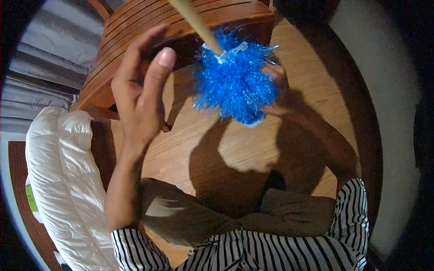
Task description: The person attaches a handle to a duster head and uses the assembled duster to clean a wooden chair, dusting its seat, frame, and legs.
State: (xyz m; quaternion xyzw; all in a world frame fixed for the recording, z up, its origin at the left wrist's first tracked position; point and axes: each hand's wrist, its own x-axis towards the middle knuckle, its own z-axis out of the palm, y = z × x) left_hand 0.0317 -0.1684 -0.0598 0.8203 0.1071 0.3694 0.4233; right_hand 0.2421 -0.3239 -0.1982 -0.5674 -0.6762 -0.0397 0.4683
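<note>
A fluffy blue tinsel pom-pom (237, 86) hangs in front of me, with a pale wooden stick (195, 20) running from its top out past the upper edge of the view. White patches show where stick and tinsel meet, and a light-coloured piece shows at the bottom. My right hand (288, 107) grips the pom-pom from its right side; the tinsel hides most of the fingers. To the left, my left hand (138, 97) is raised with thumb and fingers apart, holding nothing and not touching the pom-pom.
A slatted wooden bench (149, 22) stands ahead at the upper left. Left of me lies a white quilted duvet (68, 158), with grey curtains (49, 67) behind. My knees (181, 207) are below, above a wooden floor (307, 58) crossed by shadows.
</note>
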